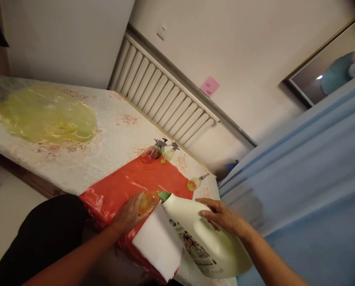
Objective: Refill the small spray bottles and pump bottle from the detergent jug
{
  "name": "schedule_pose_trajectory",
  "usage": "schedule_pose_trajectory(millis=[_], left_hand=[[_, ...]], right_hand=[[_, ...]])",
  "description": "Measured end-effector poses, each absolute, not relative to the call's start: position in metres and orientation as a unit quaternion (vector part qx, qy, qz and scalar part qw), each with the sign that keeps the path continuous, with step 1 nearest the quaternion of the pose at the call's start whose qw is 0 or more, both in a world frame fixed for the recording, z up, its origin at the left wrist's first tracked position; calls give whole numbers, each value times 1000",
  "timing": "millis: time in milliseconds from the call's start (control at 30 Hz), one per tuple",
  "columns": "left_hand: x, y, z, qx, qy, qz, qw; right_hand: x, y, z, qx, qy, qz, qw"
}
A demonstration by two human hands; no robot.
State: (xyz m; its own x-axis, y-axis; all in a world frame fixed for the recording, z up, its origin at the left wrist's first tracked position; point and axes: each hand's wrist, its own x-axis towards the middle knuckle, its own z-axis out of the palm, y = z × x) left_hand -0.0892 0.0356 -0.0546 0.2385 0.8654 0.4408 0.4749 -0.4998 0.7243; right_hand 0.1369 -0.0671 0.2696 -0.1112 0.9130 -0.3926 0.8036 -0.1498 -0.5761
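The left hand [129,213] has its fingers around a small bottle [149,202], over the red plastic [138,174]; the right hand [226,217] holds a big jug [205,238], tilted, mouths close. Pouring seems in hand; next calls for steady tilting.

The head camera looks forward and down at the table [111,135], close above the jug [222,256]. Its view tilts, slanting the radiator [162,95].

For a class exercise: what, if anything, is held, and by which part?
Left hand: the amber ridged bottle, by its body. Right hand: the large cream jug, by its upper side, apparently the handle.
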Motion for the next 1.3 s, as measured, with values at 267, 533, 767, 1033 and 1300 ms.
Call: schedule_pose_trajectory(millis=[267,533,767,1033,1300], left_hand=[[-90,33,-42,744,459,427,231],[-90,32,-40,748,465,417,223],[-91,33,-40,753,468,408,218],[-91,32,-39,759,463,404,215],[-91,35,-46,759,455,412,215]], right_hand=[[139,-67,269,-669,-638,375,74],[141,-67,267,-665,-642,375,73],[140,-67,269,-674,-634,373,69],[140,-67,269,-667,-637,379,74],[140,-67,271,-665,-643,372,70]])
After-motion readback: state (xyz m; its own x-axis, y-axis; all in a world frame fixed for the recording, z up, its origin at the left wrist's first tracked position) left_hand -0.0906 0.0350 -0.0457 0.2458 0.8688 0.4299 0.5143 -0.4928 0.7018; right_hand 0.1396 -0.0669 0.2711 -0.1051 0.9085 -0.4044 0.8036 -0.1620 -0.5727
